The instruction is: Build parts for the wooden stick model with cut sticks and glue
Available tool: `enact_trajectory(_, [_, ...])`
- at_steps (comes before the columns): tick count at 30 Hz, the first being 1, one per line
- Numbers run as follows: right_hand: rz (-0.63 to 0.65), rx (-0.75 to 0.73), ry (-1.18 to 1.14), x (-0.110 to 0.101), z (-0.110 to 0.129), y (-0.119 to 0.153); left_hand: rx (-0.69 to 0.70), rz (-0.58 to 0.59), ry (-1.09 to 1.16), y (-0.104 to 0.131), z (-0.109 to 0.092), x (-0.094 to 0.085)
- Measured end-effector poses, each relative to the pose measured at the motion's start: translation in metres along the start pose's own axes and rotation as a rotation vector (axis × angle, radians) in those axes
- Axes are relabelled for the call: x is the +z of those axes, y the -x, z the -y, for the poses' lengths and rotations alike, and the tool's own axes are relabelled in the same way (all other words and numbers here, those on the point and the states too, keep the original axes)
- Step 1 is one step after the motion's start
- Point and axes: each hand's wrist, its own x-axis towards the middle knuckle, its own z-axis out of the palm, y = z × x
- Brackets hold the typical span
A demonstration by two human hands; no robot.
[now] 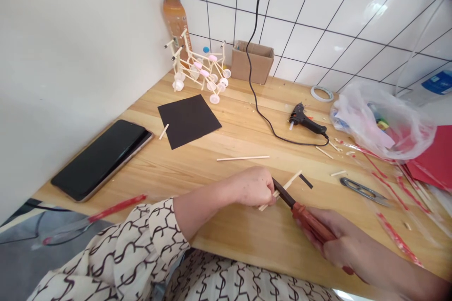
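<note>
Thin wooden sticks [294,178] are pinched in your left hand [257,186] over the near part of the wooden tabletop [233,235], and your right hand [335,240] is wrapped around the red-handled pliers [312,222], whose dark jaws cross the sticks beside your left fingers, though I cannot tell whether they bite. Farther out, a black paper square [192,120] lies to the left and a glue gun [307,122] to the right. Beyond, your translucent plastic bag [420,127] holds pink and other coloured pieces, the capped bottle [174,11] contains amber liquid, and the open cardboard box's [250,65] contents are hard to make out.
</note>
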Motion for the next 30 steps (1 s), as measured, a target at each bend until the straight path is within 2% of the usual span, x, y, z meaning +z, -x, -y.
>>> enact_trajectory(8, [0.064, 0.028, -0.042, -0.004, -0.005, -0.004, 0.004, -0.018, -0.055, 0.000, -0.002, 0.001])
enact_trajectory(13, [0.004, -0.027, -0.017, -0.007, -0.019, -0.004, 0.002, 0.017, -0.016, 0.000, 0.000, 0.000])
enact_trajectory(16, [-0.083, -0.106, 0.084, -0.009, -0.020, 0.002, -0.009, 0.044, 0.108, 0.000, 0.003, -0.003])
enact_trajectory(20, [-0.209, -0.184, 0.339, -0.018, -0.025, 0.006, 0.060, -0.051, 0.191, 0.000, 0.008, -0.007])
enact_trajectory(23, [-0.346, -0.189, 0.505, -0.030, -0.041, 0.003, 0.114, -0.101, 0.279, -0.002, 0.012, -0.007])
enact_trajectory(27, [-0.557, -0.207, 0.710, -0.046, -0.067, -0.008, 0.171, -0.161, 0.511, -0.008, 0.014, -0.004])
enact_trajectory(30, [-0.712, -0.256, 0.828, -0.056, -0.075, -0.016, 0.219, -0.191, 0.660, -0.011, 0.013, -0.004])
